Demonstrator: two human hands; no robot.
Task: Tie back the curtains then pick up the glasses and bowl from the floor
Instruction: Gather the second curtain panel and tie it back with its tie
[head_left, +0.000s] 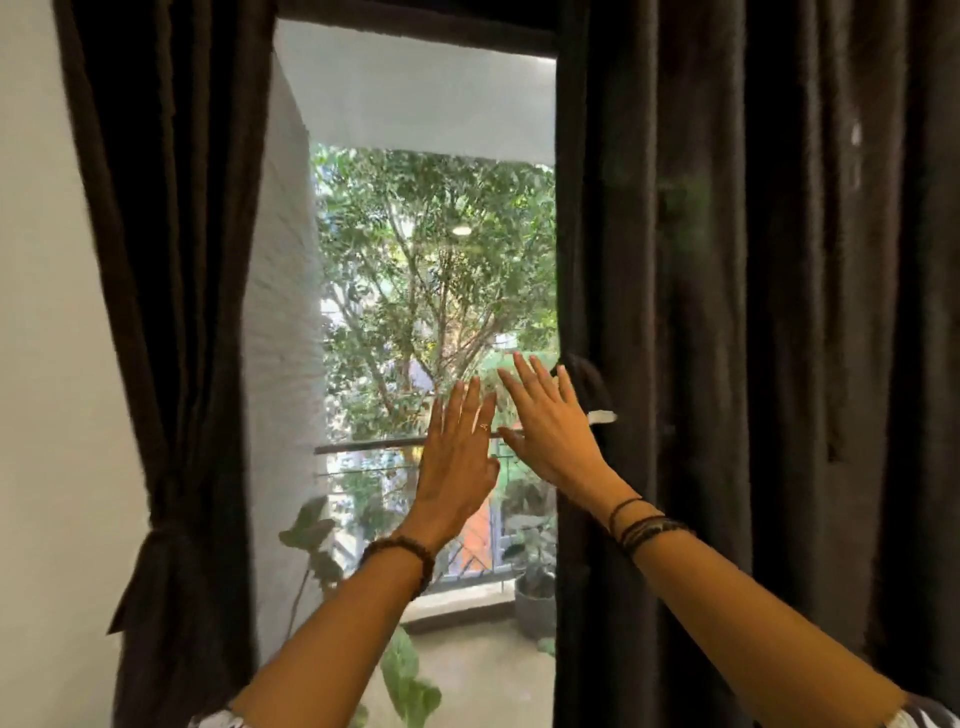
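Note:
A dark brown left curtain (171, 260) hangs gathered and cinched low down by a matching tie (163, 540). The dark right curtain (753, 312) hangs loose and covers the right side of the window. My left hand (457, 462) is raised in front of the glass, fingers spread, holding nothing. My right hand (550, 431) is beside it with fingers apart, its fingertips close to the inner edge of the right curtain, where a dark fold and a small white piece (602, 415) show. No glasses or bowl are in view.
Behind the glass (415, 104) lie a balcony with a railing (363, 446), a tree and a grey plant pot (535, 603). A leafy plant (405, 680) stands low in front. A white wall (47, 364) is at the left.

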